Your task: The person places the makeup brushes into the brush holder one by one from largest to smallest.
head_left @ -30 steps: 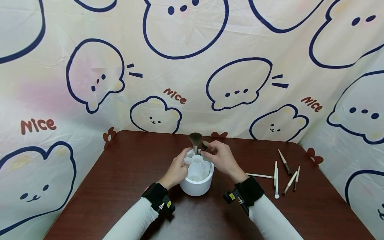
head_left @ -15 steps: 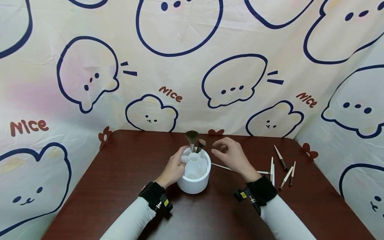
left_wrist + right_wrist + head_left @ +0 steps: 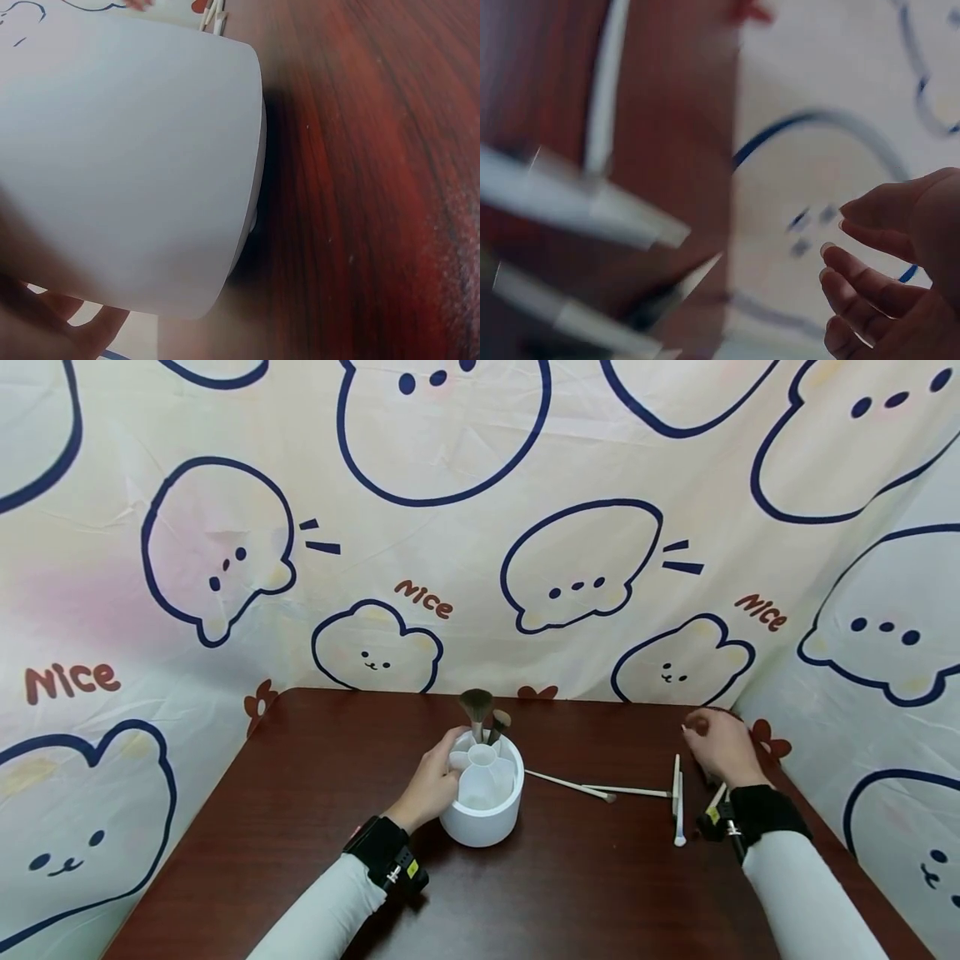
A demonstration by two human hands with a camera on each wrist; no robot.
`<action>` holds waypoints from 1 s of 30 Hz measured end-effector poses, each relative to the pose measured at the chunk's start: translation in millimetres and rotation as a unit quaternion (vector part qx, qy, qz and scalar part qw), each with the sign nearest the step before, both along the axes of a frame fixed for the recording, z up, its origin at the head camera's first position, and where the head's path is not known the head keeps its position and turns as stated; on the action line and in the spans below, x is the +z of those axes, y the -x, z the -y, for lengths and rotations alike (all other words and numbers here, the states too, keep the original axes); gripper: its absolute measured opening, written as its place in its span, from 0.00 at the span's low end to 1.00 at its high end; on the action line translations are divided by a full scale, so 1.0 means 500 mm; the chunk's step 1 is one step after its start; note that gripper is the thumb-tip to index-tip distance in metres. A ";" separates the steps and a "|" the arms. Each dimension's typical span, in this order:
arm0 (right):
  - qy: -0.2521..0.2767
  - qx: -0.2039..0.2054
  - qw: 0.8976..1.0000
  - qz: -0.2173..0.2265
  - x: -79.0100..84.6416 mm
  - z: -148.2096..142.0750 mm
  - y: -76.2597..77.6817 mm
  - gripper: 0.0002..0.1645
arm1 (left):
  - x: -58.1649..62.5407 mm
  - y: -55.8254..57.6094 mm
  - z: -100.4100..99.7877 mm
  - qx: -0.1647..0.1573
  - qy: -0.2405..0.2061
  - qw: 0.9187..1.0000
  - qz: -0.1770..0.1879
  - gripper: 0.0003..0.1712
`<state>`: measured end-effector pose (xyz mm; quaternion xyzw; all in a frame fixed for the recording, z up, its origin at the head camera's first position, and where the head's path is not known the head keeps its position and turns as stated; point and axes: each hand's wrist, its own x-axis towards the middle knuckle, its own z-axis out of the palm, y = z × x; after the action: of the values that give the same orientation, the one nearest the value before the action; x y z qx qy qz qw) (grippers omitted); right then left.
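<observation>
A round white makeup brush holder [image 3: 480, 828] with several compartments stands upright at mid-table. My left hand [image 3: 429, 783] grips its left side by the rim; in the left wrist view the holder's white wall [image 3: 135, 165] hides most of that hand. Two makeup brushes stand bristles up in a rear part of the holder: a large fluffy one [image 3: 476, 702] and a smaller one [image 3: 501, 720]. At the far right, my right hand [image 3: 723, 750] hovers over loose brushes. In the right wrist view its fingers are loosely bent and apart, with nothing between them, beside blurred brushes [image 3: 562, 199].
Between the holder and my right hand lie thin brushes, one [image 3: 570, 785] near the holder, another [image 3: 628, 791] beyond it, and a pair [image 3: 678, 810] pointing toward me. The brown table [image 3: 585, 893] ends at a patterned cloth backdrop [image 3: 465, 543].
My right hand has let go of the smaller brush, now standing in the holder, and has moved right to the loose brushes. My left hand stays on the holder.
</observation>
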<state>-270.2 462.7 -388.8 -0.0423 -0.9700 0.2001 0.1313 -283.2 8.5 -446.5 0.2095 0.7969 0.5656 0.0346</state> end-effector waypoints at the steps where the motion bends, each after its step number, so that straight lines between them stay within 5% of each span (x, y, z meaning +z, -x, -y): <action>1: -0.008 -0.010 1.000 0.014 -0.011 -0.023 0.001 0.21 | -0.001 0.000 0.000 0.000 -0.001 1.000 0.002 0.37; 7: -0.047 -0.035 0.990 0.132 -0.066 -0.106 0.001 0.25 | 0.000 0.002 0.001 -0.002 -0.002 1.000 0.002 0.37; 12: -0.055 -0.017 0.982 0.181 -0.097 -0.126 0.004 0.28 | 0.003 0.000 0.002 -0.001 0.000 1.000 -0.002 0.37; 20: -0.036 0.026 0.985 0.165 -0.113 -0.122 0.001 0.24 | 0.001 0.000 -0.001 -0.004 0.000 1.000 0.009 0.38; 30: -0.071 0.143 0.980 0.115 -0.128 -0.085 0.005 0.15 | 0.001 0.002 0.003 -0.010 -0.012 1.000 0.018 0.39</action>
<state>-272.7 505.2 -452.9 0.0833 -0.9864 0.1416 -0.0087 -284.4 7.2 -446.0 0.2071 0.7871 0.5787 0.0522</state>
